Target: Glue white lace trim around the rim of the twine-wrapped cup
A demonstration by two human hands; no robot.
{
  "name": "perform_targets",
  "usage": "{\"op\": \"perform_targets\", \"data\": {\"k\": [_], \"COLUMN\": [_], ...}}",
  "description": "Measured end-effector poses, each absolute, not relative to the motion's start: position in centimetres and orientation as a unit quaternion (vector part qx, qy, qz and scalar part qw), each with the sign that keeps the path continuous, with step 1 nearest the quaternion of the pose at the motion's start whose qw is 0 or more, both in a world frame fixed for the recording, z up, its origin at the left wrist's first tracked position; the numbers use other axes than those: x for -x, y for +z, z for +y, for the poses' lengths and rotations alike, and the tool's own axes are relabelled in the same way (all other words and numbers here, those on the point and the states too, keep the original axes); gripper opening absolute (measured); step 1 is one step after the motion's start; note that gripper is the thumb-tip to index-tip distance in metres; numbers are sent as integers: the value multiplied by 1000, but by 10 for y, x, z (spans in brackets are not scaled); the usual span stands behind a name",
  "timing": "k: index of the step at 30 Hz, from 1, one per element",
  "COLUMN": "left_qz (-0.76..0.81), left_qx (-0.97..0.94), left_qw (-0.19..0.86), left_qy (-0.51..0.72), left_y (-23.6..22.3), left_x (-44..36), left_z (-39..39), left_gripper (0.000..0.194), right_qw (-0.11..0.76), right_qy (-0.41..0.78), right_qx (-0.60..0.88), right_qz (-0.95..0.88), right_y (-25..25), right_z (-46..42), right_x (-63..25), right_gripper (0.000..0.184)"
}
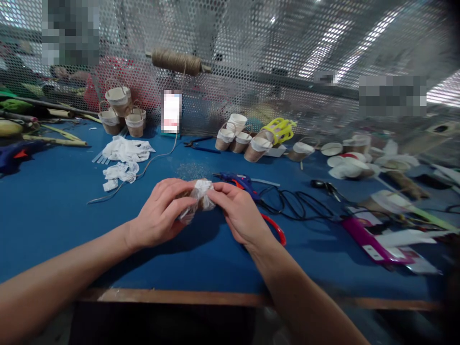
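Observation:
My left hand point(161, 211) and my right hand point(239, 208) meet over the table around a small brown cup with white lace point(203, 191). The fingers of my left hand wrap its left side, while my right thumb and fingertips pinch the lace at its right edge. Much of the cup is hidden by the fingers. Just behind my right hand lies a blue glue gun point(242, 183) with its nozzle pointing left. A red handle point(276, 230), perhaps of scissors, shows beside my right wrist.
Small burlap buckets point(134, 123) stand at the back left, others point(258, 147) at centre. White lace point(127, 149) lies left, near twine from a spool point(176, 62). Pliers point(203, 143) rest behind; a black cable point(302, 206) and a purple item point(373, 242) lie right.

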State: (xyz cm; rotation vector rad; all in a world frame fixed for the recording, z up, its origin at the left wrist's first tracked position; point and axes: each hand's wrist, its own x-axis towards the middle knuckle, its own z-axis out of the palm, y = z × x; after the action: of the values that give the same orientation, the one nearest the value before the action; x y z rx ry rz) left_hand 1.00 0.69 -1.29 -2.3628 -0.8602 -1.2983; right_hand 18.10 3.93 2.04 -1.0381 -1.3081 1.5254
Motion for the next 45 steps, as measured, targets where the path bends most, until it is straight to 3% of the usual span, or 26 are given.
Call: {"op": "perform_targets", "data": {"k": [5,12,21,45], "left_qz": [-310,-452,-458,-450], "left_qx": [804,631,445,411], "left_qw": [61,-200,-410,-471], "left_qy": [-504,-598,-652,-638], "left_y": [-6,19,16,8], "left_x": [-6,-4,-2,-5], "left_z": [2,-4,5,7], "left_gripper": [21,2,8,11], "right_qw": [403,350,338,351], "right_qy": [564,457,410,479], "right_qx": [419,395,346,343], "right_qz": [-587,-716,-773,-728], "right_y": [19,22,25,30], "right_z": [36,30,24,22], "right_x": [-183,-186,-189,-190], "right_gripper": [16,12,4,4]}}
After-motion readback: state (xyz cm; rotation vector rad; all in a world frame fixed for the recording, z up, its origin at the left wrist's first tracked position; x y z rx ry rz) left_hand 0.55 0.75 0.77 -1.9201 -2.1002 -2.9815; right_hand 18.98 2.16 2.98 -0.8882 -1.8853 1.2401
